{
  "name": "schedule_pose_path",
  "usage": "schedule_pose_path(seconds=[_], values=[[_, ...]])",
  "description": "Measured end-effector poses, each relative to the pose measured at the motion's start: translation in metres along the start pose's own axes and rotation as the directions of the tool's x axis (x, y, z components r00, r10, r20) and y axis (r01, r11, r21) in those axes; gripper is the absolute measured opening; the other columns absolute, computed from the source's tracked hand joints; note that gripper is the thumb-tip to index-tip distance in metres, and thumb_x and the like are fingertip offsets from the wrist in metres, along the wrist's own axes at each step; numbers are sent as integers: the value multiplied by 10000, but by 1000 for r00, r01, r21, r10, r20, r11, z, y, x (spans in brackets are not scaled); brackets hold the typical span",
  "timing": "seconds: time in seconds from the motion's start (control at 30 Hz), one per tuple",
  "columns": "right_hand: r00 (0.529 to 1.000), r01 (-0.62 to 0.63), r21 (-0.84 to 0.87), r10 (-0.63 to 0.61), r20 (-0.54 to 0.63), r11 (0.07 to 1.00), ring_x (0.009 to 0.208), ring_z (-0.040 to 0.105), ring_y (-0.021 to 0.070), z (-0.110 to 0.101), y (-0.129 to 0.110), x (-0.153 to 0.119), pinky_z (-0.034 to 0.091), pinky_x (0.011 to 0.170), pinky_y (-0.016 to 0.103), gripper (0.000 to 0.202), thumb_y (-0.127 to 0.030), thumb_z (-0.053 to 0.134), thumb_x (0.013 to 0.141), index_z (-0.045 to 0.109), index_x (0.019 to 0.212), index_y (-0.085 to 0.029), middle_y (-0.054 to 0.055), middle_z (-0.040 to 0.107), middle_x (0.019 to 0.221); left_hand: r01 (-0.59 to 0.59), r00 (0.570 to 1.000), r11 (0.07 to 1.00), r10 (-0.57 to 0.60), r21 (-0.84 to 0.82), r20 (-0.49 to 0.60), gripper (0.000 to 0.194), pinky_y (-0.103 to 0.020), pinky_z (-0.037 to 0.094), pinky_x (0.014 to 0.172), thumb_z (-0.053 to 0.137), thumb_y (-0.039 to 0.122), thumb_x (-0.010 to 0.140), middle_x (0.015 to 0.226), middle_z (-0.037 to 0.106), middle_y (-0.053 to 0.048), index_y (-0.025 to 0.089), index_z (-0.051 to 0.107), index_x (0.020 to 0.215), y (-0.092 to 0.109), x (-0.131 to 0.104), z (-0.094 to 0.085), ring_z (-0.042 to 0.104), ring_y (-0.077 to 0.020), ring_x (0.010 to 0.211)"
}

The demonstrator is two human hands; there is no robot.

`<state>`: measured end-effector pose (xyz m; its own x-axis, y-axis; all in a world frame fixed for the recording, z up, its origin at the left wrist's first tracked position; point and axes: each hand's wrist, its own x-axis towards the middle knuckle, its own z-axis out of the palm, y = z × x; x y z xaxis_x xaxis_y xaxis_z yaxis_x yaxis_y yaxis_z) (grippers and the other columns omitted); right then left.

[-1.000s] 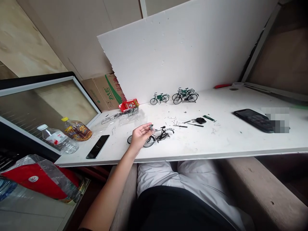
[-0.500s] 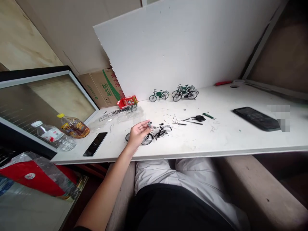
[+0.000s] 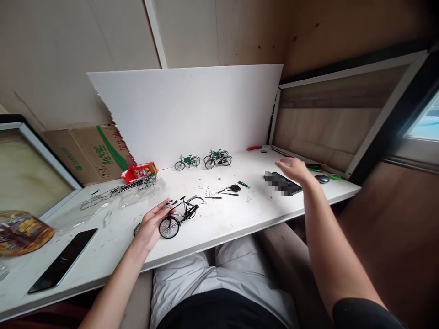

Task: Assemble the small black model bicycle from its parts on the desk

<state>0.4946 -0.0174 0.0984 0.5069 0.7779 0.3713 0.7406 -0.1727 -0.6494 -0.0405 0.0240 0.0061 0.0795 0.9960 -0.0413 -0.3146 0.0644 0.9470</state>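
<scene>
My left hand (image 3: 151, 226) pinches the handlebar end of a small black model bicycle (image 3: 187, 209), which has a front wheel but no rear wheel that I can see. A loose black wheel (image 3: 136, 229) lies partly hidden behind this hand. My right hand (image 3: 291, 168) is raised over the right side of the table, above a black phone (image 3: 286, 183); its fingers are stretched out and nothing shows in them. Small black tools (image 3: 229, 194) and a black part (image 3: 235, 188) lie right of the bicycle, near tiny scattered pieces.
Green model bicycles (image 3: 187, 161) stand along the white board (image 3: 192, 114). A red packet (image 3: 140, 172) and black frames (image 3: 120, 189) are at the back left. Another phone (image 3: 63, 260) and a bottle (image 3: 25, 232) are front left. A mouse (image 3: 322, 178) is at right.
The view has swung to the right. My right hand and forearm have come into view over the right side. My left hand still holds the black bicycle.
</scene>
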Motion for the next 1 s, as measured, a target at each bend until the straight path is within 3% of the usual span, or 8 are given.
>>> schedule_pose_path(seconds=[0.1,0.17,0.27,0.47,0.6,0.73,0.87,1.0], values=[[967,-164,-261,207,149,951,1261,679,401,14,50,8,511,1078,469,476,-575,645,947,798,1157,-176,211,777,1241,23,1000,999,-23,-25,-5,463,-205,619,799,945,205,725,1043,832,-76,182,818,1169,-5,2,-2,788,-170,922],[952,-170,-287,232,199,943,1280,681,377,21,72,7,505,1106,452,516,-586,551,993,795,1202,-184,192,766,1312,35,999,999,-35,-27,-2,445,-189,622,789,924,174,748,1029,828,-79,170,815,1179,-7,2,-1,786,-163,915],[946,-172,-330,249,208,928,1443,560,394,32,88,5,396,1234,545,531,-593,535,986,765,1298,-231,155,702,1460,59,998,998,-59,-15,-1,438,-171,620,743,907,139,766,999,820,-98,134,809,1193,-7,0,1,784,-164,892],[949,-168,-380,254,188,910,1569,391,418,46,96,9,255,1312,620,655,-679,608,921,697,1410,-254,153,599,1585,75,997,997,-76,-14,-19,350,-168,629,724,880,97,788,1006,814,-109,119,824,1133,-6,-1,3,788,-171,887],[941,-158,-370,253,224,915,1536,441,409,43,99,12,310,1285,631,519,-570,496,986,730,1356,-292,106,637,1554,82,997,997,-82,-7,-10,397,-157,625,722,918,127,761,1015,815,-101,129,827,1148,-6,-1,3,787,-168,896],[938,-143,-363,243,248,921,1544,424,413,38,101,13,295,1296,622,527,-528,591,924,717,1381,-297,96,636,1557,81,997,997,-81,2,17,451,-156,626,737,930,163,763,1025,812,-96,128,819,1199,-7,-1,2,784,-162,898],[927,-129,-330,232,295,935,1539,445,380,33,102,12,341,1285,561,481,-495,543,953,737,1353,-311,70,667,1523,78,997,997,-78,0,16,441,-153,626,744,914,144,775,1031,811,-92,128,818,1205,-8,-1,2,787,-161,901],[931,-131,-312,225,287,941,1549,430,396,30,102,12,347,1279,550,531,-464,675,875,732,1375,-295,80,667,1528,91,996,996,-91,0,8,423,-150,623,745,898,139,794,1029,818,-109,131,817,1209,-8,-1,2,790,-166,910]])
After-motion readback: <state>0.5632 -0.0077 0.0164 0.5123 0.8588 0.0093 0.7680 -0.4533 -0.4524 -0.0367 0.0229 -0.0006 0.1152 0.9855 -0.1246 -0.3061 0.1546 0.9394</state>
